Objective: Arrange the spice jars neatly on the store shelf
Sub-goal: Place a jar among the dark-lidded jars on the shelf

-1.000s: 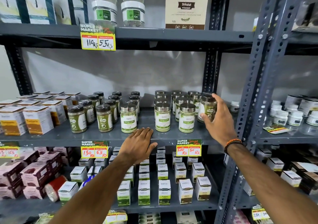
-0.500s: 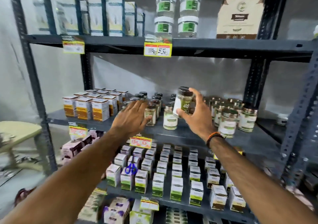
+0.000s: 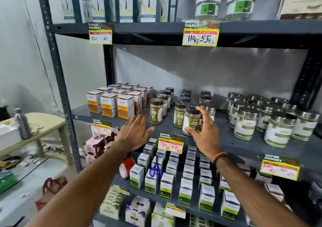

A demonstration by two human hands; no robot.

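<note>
My right hand [image 3: 204, 136] grips a dark-lidded spice jar [image 3: 191, 118] with a green and white label, tilted, just above the front of the grey middle shelf [image 3: 224, 143]. Rows of matching dark-lidded jars [image 3: 156, 111] stand behind and to its left. My left hand [image 3: 135, 132] hovers flat with fingers spread at the shelf's front edge, below the leftmost front jar, holding nothing. Larger steel-lidded jars [image 3: 245, 122] with green labels are grouped on the right of the same shelf.
Orange and white boxes [image 3: 108, 105] fill the shelf's left end. Yellow price tags [image 3: 170, 145] hang on the shelf edges. Small green and white boxes [image 3: 167, 185] with blue scissors [image 3: 156, 172] sit on the shelf below. A cream stool with a steel bottle [image 3: 21, 122] stands at left.
The view swung left. My right hand carried the jar from the right-hand group across to the dark-lidded rows and lowered it. My left hand slid left along the shelf edge.
</note>
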